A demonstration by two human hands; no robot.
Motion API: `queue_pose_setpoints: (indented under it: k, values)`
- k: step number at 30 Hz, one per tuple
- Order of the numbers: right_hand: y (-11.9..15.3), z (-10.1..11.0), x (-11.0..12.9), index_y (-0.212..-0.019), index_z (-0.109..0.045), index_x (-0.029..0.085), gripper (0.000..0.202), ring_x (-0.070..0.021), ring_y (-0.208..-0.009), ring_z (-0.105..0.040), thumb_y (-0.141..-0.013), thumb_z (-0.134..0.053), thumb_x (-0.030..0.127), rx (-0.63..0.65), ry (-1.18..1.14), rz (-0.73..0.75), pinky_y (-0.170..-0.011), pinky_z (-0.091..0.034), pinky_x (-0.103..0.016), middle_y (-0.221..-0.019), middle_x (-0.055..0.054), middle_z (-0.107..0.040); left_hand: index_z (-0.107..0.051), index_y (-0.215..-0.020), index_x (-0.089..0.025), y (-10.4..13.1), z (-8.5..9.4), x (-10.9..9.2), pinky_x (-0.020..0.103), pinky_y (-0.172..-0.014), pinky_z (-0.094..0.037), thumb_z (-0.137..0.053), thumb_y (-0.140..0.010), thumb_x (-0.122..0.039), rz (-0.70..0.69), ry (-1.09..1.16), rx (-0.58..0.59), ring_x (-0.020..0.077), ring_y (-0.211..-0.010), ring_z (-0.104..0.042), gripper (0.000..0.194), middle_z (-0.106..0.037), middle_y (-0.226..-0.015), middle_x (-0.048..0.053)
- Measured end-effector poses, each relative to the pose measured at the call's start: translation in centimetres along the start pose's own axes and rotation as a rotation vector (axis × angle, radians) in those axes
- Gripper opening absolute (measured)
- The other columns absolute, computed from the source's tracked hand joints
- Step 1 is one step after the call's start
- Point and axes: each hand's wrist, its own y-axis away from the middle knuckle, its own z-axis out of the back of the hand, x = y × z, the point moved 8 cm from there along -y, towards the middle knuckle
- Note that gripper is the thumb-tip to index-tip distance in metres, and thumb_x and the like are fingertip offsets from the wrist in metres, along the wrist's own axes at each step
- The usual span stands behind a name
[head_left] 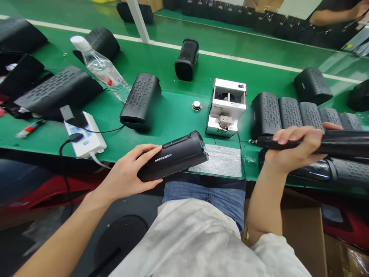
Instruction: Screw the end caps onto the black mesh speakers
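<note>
My left hand [135, 167] is closed round a black speaker [175, 157] with MERKURY printed on its side. The speaker is tilted above the table's front edge, its open-looking end towards the right. My right hand [296, 148] grips a black electric screwdriver [346, 143], held level with its thin bit pointing left. Between the hands, a bubble-wrap sheet [221, 161] lies on the green table. Behind it stands a white screw feeder [226, 107], and a small round silver piece [196, 105] rests to its left.
Black speakers [141, 100] stand at left, with a row of speakers [266, 113] at right. A water bottle [105, 71] leans at back left near a white power strip [86, 134] with cables. Another person's arm [337, 16] shows at top right.
</note>
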Motion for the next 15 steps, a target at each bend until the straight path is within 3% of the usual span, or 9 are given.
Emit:
queue_pose_setpoints:
  k: [5,10,15]
  values:
    - [-2.0,0.4,2.2,-0.122,-0.043,0.025,0.044,-0.0077,-0.046,-0.029,-0.091,-0.065,0.047,0.032,-0.006,0.011,-0.043,-0.029,-0.022,-0.065,0.015,-0.038,-0.050,-0.174,-0.037,-1.6,-0.9,-0.5,0.059,-0.130,-0.057,-0.084,-0.095,-0.045,-0.080,-0.020,0.038,0.0406,-0.149,-0.069,0.086,-0.066,-0.166,0.012]
    - [1.0,-0.9,-1.3,-0.116,-0.046,0.025,0.039,-0.0102,-0.040,-0.034,-0.087,-0.069,0.040,0.115,0.008,-0.184,-0.039,-0.030,-0.025,-0.060,0.015,-0.041,-0.046,-0.175,-0.039,-2.3,-0.5,-0.8,0.063,-0.129,-0.058,-0.083,-0.096,-0.047,-0.114,-0.026,0.032,0.0419,-0.149,-0.069,0.088,-0.066,-0.166,0.012]
    - [1.1,-0.4,-1.9,-0.117,-0.043,0.027,0.037,-0.0089,-0.042,-0.031,-0.089,-0.064,0.038,-0.013,-0.012,-0.095,-0.043,-0.030,-0.022,-0.061,0.016,-0.040,-0.041,-0.176,-0.042,-0.8,0.2,-0.6,0.056,-0.121,-0.064,-0.083,-0.096,-0.042,-0.070,-0.082,-0.016,0.0396,-0.143,-0.072,0.090,-0.067,-0.161,0.010]
